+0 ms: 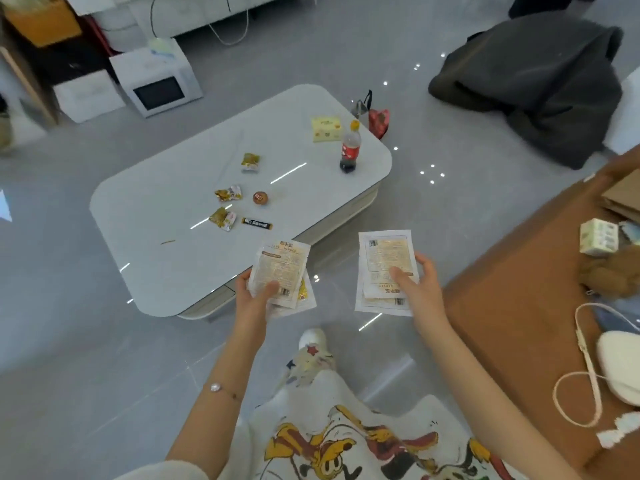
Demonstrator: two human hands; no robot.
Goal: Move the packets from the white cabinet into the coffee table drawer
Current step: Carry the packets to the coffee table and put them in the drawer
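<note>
a small stack of packets is held in the left hand, the grip closed on it with the thumb pressed on top and the fingers underneath; at least two packets are fanned there, one showing yellow at its lower edge. a second stack of flat white packets is held in the right hand, at three o'clock from the first, the grip closed on it in the same way, thumb across the printed face. both stacks are carried in the air, just short of the near edge of the coffee table, which lies at eleven o'clock from the hands.

the step in hand is judged to be the carry: the packets are out of the cabinet, which is not in view, and are not yet stowed. a drawer front seems to be set in the near side of the coffee table at its lower corner, under the surface, and it appears closed. snack wrappers and a cola bottle lie farther off on the surface and are not in the way.

for the next move one hand would need to be freed, perhaps by both stacks being gathered into one grip, so that the drawer can be pulled out and the packets laid inside.
</note>
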